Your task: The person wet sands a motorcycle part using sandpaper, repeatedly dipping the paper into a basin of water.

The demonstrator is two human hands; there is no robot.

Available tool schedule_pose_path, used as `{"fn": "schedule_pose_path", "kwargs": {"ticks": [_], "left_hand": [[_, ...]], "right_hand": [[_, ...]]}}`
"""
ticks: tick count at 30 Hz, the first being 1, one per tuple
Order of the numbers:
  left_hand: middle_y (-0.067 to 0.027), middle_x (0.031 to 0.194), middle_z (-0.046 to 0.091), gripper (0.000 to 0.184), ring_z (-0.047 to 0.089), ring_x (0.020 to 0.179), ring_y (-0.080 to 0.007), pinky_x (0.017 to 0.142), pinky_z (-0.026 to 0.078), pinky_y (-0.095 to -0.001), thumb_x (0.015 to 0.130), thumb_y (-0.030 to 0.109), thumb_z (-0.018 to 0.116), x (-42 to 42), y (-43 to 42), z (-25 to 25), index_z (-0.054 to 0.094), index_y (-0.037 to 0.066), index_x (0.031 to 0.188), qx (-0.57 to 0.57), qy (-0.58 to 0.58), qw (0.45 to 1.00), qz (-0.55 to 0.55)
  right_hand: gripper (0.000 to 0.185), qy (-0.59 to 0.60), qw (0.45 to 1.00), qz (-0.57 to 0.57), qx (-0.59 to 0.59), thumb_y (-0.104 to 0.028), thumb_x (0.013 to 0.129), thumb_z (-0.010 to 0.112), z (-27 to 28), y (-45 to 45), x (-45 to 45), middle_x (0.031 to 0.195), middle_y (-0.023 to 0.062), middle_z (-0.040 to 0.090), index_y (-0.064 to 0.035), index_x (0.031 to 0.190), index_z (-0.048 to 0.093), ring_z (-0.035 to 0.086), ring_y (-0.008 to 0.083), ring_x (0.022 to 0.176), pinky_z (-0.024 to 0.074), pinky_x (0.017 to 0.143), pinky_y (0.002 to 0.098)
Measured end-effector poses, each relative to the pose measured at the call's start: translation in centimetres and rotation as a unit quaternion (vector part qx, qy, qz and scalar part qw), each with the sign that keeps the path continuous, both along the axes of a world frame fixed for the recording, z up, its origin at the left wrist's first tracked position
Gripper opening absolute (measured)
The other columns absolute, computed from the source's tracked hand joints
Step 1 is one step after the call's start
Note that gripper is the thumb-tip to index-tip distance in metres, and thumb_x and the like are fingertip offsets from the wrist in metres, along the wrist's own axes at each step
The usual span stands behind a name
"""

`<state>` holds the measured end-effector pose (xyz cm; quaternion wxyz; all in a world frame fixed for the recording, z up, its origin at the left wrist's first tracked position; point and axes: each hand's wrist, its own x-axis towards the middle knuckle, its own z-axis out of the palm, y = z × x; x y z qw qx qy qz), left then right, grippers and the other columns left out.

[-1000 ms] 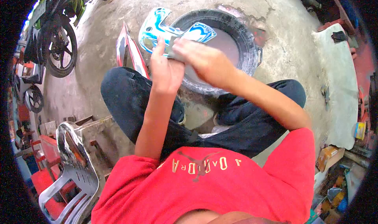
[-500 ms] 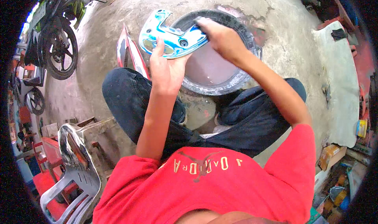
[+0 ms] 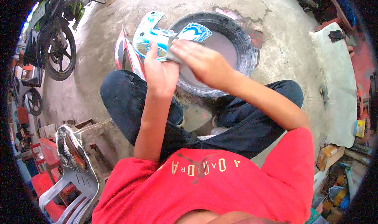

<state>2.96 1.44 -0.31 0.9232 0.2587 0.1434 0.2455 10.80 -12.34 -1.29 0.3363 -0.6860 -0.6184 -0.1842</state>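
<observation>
My left hand [image 3: 160, 72] grips the lower edge of a curved blue-and-white motorcycle fairing panel [image 3: 149, 34], thumb on its face and fingers hidden underneath. Beneath the panel's right part is a round black tub [image 3: 247, 64] of cloudy greyish water. My right hand [image 3: 202, 62], slightly blurred, presses a small grey sheet of sandpaper [image 3: 171, 54] against the panel's lower middle, fingers laid together over it. That hand covers part of the panel's lower edge.
A red-and-white panel [image 3: 130, 52] lies on the concrete floor left of the tub. Motorcycles [image 3: 59, 47] stand at the upper left, a grey plastic chair [image 3: 80, 176] at the lower left. Along the right lie a pale slab [image 3: 334, 86] and a cardboard box [image 3: 330, 157].
My right hand has moved left and down from the panel's right end to its lower middle, exposing that end. The panel has shifted slightly left in my left hand.
</observation>
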Motion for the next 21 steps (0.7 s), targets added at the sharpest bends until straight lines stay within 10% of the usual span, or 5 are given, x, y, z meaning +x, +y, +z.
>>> {"fn": "schedule_pose_path", "kwargs": {"ticks": [5,11,15,21], "left_hand": [[-0.0195,0.136,0.052,0.041,0.048,0.131,-0.0362,0.111,0.035,-0.0629,0.107,0.027,0.039,-0.4,-0.9,1.0,0.041,0.004,0.141,-0.052,0.006,0.999,-0.009],[-0.0203,0.139,0.049,0.042,0.047,0.132,-0.0375,0.112,0.034,-0.0636,0.108,0.027,0.038,0.0,0.3,-0.7,0.039,0.002,0.142,-0.013,0.019,1.000,0.002],[-0.0181,0.135,0.054,0.040,0.050,0.130,-0.0331,0.111,0.038,-0.0574,0.108,0.027,0.038,-0.4,-1.2,1.8,0.042,0.004,0.140,-0.053,0.018,0.998,-0.011],[-0.0204,0.142,0.047,0.043,0.046,0.133,-0.0373,0.114,0.033,-0.0608,0.108,0.028,0.037,0.1,-0.2,-0.3,0.039,0.002,0.142,-0.059,0.006,0.998,-0.011]], "right_hand": [[0.040,0.111,0.980,-0.129,-0.107,-0.003,0.089,0.052,-1.2,-0.8,6.7,0.129,0.0205,0.062,-0.0019,0.128,0.060,0.060,0.0334,0.122,0.0487,0.103,0.0380],[0.044,-0.025,0.999,0.040,-0.011,-0.002,0.085,0.055,0.0,-0.3,0.8,0.130,0.0215,0.062,-0.0018,0.128,0.060,0.061,0.0310,0.122,0.0475,0.105,0.0396],[0.040,0.147,0.978,-0.106,-0.107,-0.003,0.092,0.054,-0.2,-0.9,6.8,0.132,0.0207,0.061,-0.0026,0.132,0.057,0.059,0.0313,0.125,0.0461,0.106,0.0362],[0.044,0.021,0.998,0.061,-0.018,-0.003,0.087,0.054,-0.3,-0.3,1.0,0.132,0.0182,0.062,-0.0038,0.131,0.059,0.060,0.0322,0.123,0.0469,0.106,0.0386]]}}
